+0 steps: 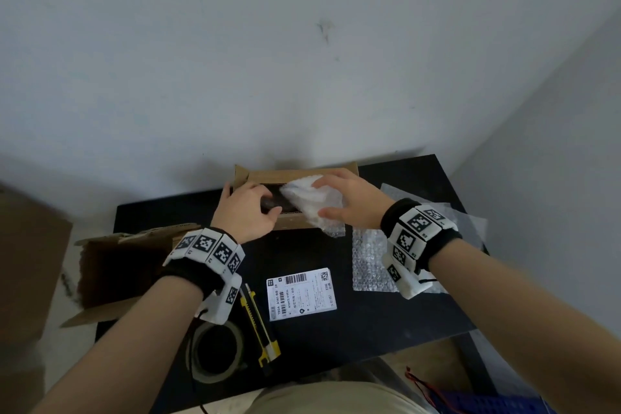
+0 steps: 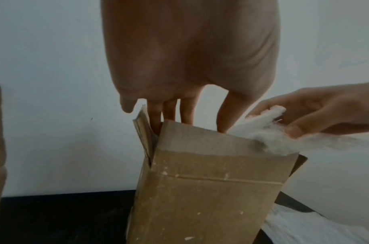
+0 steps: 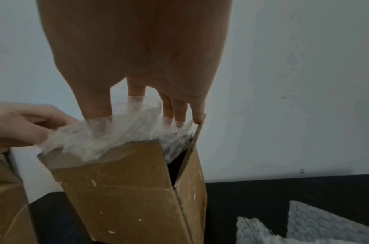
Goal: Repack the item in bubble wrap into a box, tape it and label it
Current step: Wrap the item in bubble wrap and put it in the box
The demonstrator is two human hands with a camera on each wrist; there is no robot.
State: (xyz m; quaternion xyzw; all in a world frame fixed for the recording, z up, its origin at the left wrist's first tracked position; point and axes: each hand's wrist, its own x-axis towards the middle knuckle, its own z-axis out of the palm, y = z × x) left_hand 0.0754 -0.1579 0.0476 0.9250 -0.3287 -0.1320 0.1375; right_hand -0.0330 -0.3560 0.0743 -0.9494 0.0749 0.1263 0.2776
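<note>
A small open cardboard box (image 1: pixel 295 175) stands at the far edge of the black table (image 1: pixel 302 252). A dark item (image 1: pixel 276 196) lies inside it, partly covered by crumpled bubble wrap (image 1: pixel 311 203). My left hand (image 1: pixel 265 203) reaches into the box's left side, its fingers (image 2: pixel 187 113) straight down on the item. My right hand (image 1: pixel 327 197) pinches the wrap between thumb and fingers over the box's right side; in the right wrist view its fingertips (image 3: pixel 135 99) show through the wrap (image 3: pixel 108 137). The white shipping label (image 1: pixel 301 292) lies flat on the near middle of the table.
A larger open cardboard box (image 1: pixel 114 272) lies on its side at the left. A tape roll (image 1: pixel 215 349) and a yellow utility knife (image 1: pixel 258 326) sit near the front edge. Loose bubble wrap sheets (image 1: pixel 369 262) cover the right side. A wall stands right behind the small box.
</note>
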